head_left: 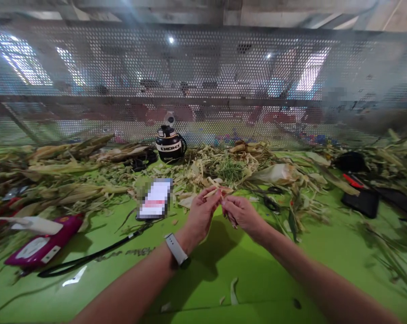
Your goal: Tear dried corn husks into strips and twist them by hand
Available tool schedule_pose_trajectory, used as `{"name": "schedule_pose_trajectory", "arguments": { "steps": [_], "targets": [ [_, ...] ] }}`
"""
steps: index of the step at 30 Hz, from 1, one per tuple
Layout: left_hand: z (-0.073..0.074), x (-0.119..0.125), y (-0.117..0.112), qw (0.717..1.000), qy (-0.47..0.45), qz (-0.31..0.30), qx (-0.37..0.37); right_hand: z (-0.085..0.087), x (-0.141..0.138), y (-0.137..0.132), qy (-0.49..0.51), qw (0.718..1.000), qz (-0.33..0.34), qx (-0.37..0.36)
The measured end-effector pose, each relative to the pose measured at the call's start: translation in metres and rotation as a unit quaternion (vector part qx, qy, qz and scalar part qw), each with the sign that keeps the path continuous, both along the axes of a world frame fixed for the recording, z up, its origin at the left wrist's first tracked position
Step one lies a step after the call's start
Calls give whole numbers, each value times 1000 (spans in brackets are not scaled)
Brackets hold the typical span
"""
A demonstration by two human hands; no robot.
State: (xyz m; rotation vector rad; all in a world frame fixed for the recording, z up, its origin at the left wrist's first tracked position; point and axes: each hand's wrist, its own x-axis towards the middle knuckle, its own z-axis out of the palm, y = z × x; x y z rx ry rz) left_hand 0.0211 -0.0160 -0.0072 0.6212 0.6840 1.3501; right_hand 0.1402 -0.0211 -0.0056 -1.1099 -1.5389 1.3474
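Observation:
My left hand point(201, 212) and my right hand point(241, 213) meet above the green table point(244, 270), fingertips close together. Both are closed in a pinch on a thin pale strip of dried husk point(214, 192) held between them. A grey watch sits on my left wrist. Just behind the hands lies a heap of shredded husk pieces point(220, 168). A blurred card on a black lanyard point(155, 198) lies to the left of my left hand.
A black bottle marked ENERGY point(169, 143) stands at the back. Dried leafy stalks point(55, 173) pile along the left and far right. A pink device point(43, 243) lies left, scissors point(271, 198) and black pouches point(361, 201) right. Perforated metal mesh point(203, 81) walls the table's far side.

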Motion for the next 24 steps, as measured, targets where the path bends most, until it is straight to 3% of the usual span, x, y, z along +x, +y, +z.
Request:
{"name": "schedule_pose_trajectory", "arguments": {
  "steps": [8,13,19,22,24],
  "targets": [
    [1,-3,5,999,21,-19,14,2,5,-1,-38,999,0,31],
    [2,-8,5,998,11,-64,-10,11,20,3,6,997,-83,2],
    [-1,-5,2,994,52,-88,38,8,13,4,-18,996,-92,12],
    [-1,-4,3,986,115,-103,65,3,9,4,-45,991,-116,52],
    [-1,-3,3,985,131,-86,73,0,8,4,-96,977,-137,130]
  ]
}}
